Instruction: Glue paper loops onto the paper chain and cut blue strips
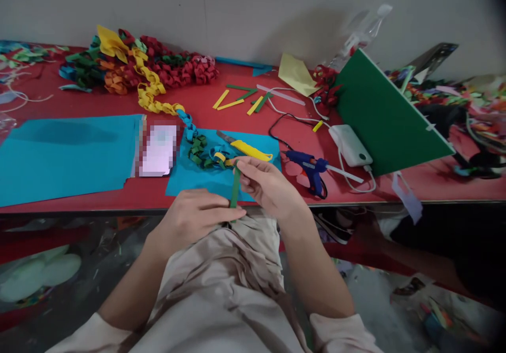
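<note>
Both hands met just in front of the near edge of the red counter, above the person's lap. The left hand had its grip clenched around the lower end of a green paper strip, thumb and fingers pinching it. The right hand pinched the same strip's upper end between thumb and forefinger, so the strip stood nearly upright between the two hands.

The strip's top reached the end of a paper chain of folded links. The chain ran from green, blue and yellow links just beyond the fingers, back across the counter through yellow ones, to a heap of red, orange and green links near the wall.

A yellow utility knife lay on a small blue paper sheet just behind the right hand. To the right of it a blue glue gun rested on the counter, beside a white power adapter and its cable. A green board leaned tilted over the adapter. Loose yellow and green strips lay further back, and a large blue paper sheet covered the counter's left side.
</note>
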`<state>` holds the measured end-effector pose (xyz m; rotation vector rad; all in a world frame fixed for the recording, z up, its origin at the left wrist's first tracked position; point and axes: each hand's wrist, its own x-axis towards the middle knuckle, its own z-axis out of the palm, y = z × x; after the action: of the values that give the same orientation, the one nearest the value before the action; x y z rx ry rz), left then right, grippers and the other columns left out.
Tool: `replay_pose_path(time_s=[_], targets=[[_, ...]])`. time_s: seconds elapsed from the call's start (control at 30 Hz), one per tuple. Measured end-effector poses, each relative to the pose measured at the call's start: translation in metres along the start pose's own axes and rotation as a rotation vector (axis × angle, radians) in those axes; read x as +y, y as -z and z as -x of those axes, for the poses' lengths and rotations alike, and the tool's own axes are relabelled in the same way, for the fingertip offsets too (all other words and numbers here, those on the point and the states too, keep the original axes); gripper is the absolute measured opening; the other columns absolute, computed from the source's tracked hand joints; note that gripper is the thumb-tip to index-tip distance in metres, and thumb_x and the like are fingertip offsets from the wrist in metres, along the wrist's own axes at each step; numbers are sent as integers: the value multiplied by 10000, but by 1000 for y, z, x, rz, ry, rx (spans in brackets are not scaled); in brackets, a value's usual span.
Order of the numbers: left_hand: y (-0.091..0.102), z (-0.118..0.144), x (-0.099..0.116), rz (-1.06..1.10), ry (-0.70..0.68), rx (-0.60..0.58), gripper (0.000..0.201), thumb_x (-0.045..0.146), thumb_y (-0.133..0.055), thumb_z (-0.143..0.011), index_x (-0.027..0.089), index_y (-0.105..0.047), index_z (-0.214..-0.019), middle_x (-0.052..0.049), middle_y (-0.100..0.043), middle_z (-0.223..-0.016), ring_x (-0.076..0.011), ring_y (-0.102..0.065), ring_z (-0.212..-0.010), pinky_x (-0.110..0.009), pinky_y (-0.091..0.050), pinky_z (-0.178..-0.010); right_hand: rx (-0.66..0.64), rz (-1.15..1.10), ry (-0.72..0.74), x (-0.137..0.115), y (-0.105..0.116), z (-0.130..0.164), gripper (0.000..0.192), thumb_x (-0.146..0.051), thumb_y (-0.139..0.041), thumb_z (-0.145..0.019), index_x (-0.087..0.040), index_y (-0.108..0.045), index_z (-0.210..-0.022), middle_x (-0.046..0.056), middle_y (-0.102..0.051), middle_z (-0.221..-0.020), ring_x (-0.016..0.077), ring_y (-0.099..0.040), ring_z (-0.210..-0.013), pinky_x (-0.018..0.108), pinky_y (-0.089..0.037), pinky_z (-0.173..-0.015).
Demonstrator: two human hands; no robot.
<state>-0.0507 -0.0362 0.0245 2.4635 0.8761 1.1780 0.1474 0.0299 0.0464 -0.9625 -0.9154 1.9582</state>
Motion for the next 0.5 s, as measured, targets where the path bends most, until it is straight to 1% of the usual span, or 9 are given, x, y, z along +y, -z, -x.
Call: replay_pose_path(time_s=[0.07,0.13,0.2,0.27,0.33,0.4,0.43,0.47,0.5], targets=[[-1,1,-3,-156,-3,-83,204,197,-591,-1023,246,-742,-1151,-27,-749,-891,-138,-665,-712,-284,-446,-627,10,21,25,-3,0,5,361,-493,-891,-743,-182,-756,-868,-80,-473,-589,49,-351,-530,221,-236,-484],[-2,2,-6,-266,9,-145,225,161,-543,-1021,231,-730,-1126,-33,-744,-882,-147,-654,-698,-296,-434,-613,12,73,73,-7,0,13,361,-521,-851,-790,-179,-759,-860,-85,-441,-538,54,-318,-502,239,-228,-482],[-3,2,-8,-363,24,-161,249,125,-522,-1010,216,-718,-1135,-47,-757,-915,-161,-670,-724,-303,-451,-629,6,101,103,-9,1,23,382,-562,-771,-864,-181,-755,-853,-58,-524,-538,68,-385,-494,249,-283,-496],[-4,0,-10,-427,42,-142,250,119,-524,-1007,195,-706,-1161,-68,-776,-978,-176,-698,-768,-304,-482,-657,-30,98,103,-9,1,33,418,-589,-691,-925,-182,-744,-845,-1,-677,-644,93,-513,-528,261,-358,-527],[-6,-3,-11,-421,62,-101,226,132,-535,-1011,176,-710,-1147,-79,-790,-999,-179,-723,-788,-293,-507,-668,-73,72,109,-5,2,42,359,-543,-698,-941,-191,-732,-882,35,-771,-787,111,-610,-580,265,-411,-561],[-9,-9,-10,-375,132,-4,210,143,-545,-1015,180,-740,-1086,-64,-806,-964,-164,-737,-762,-263,-506,-632,-94,40,102,3,1,47,264,-454,-756,-924,-223,-710,-1041,31,-808,-865,122,-664,-619,261,-453,-601],[-11,-12,-8,-342,193,66,211,157,-556,-1017,191,-760,-1059,-52,-815,-958,-159,-749,-763,-250,-508,-622,-95,22,94,8,0,49,301,-425,-781,-909,-241,-680,-1125,25,-816,-881,129,-684,-633,262,-474,-622],[-14,-16,-5,-297,269,138,217,175,-566,-1020,203,-780,-1047,-41,-824,-977,-159,-765,-787,-239,-523,-636,-93,12,82,14,-2,49,356,-417,-799,-895,-251,-650,-1172,22,-820,-881,136,-699,-639,264,-487,-630],[-16,-20,-3,-232,353,204,224,199,-577,-1022,216,-798,-1050,-31,-829,-1014,-166,-782,-834,-233,-547,-674,-89,11,73,20,-3,49,379,-427,-809,-883,-248,-637,-1170,24,-821,-868,142,-709,-636,261,-488,-622]])
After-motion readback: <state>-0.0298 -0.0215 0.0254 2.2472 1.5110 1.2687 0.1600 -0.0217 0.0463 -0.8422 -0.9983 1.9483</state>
